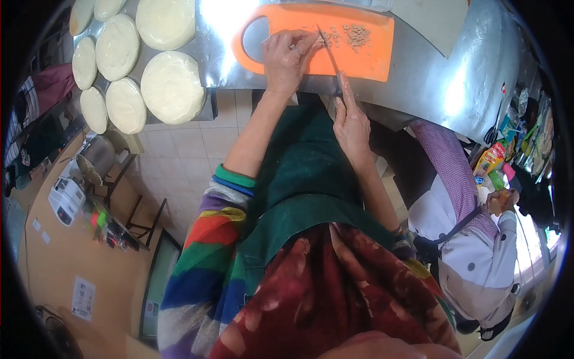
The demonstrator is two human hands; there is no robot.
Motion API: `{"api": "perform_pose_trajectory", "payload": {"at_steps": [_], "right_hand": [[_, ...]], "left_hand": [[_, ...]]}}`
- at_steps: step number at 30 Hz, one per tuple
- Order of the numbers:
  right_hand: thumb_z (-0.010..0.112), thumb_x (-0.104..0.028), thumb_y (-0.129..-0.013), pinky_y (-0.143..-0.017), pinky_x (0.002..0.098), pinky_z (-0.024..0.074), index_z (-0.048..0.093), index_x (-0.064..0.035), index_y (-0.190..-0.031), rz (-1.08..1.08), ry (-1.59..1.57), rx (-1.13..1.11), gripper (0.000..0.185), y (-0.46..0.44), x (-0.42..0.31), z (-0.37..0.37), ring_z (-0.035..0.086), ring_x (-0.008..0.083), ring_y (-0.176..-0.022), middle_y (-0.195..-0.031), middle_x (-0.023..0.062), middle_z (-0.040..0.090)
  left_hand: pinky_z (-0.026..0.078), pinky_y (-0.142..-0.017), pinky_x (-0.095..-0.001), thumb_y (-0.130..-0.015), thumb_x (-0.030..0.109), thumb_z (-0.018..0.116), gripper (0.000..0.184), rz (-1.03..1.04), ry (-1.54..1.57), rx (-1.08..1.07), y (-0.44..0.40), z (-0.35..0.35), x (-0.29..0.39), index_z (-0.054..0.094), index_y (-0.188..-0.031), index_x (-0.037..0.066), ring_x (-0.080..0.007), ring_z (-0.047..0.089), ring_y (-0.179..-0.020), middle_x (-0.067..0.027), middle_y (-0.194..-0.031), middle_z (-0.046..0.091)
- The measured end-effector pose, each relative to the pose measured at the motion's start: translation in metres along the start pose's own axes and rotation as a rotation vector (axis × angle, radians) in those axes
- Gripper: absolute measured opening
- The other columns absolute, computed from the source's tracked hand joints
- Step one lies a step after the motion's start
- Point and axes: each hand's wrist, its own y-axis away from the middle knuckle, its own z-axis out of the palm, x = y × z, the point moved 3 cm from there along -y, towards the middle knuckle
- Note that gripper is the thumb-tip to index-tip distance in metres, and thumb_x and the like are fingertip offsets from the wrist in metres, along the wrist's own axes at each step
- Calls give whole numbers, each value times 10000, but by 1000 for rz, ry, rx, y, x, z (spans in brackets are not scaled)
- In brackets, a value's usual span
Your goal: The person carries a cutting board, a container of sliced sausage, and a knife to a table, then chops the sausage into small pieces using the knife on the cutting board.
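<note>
Red cloth (305, 281), right hand (351, 122) gripping knife (331, 54), left hand (286, 60) pinching perhaps nuts (321, 40), orange board (373, 67), packet (491, 157) unreadable

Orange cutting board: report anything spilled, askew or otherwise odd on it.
Nothing stands out. The chopped bits lie loosely on the orange board, a few scattered toward the knife in the right hand.

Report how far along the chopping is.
Done: chopped bits lie piled on the orange board. In hand: the left hand steadies a small piece beside the knife, which the right hand grips. Remaining: probably whatever the left fingertips cover; how much is hidden.
</note>
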Motion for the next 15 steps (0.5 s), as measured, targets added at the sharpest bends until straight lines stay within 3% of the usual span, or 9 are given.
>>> {"api": "perform_pose_trajectory", "payload": {"at_steps": [15], "right_hand": [[485, -186, -1026, -820, 480, 522, 293, -306, -1562, 4, -26, 6, 582, 2, -5, -11, 668, 407, -980, -1207, 162, 672]], "left_hand": [[415, -884, -377, -814, 225, 786, 267, 20, 29, 46, -2, 0, -2, 760, -1080, 214, -190, 615, -935, 29, -985, 688]]}}
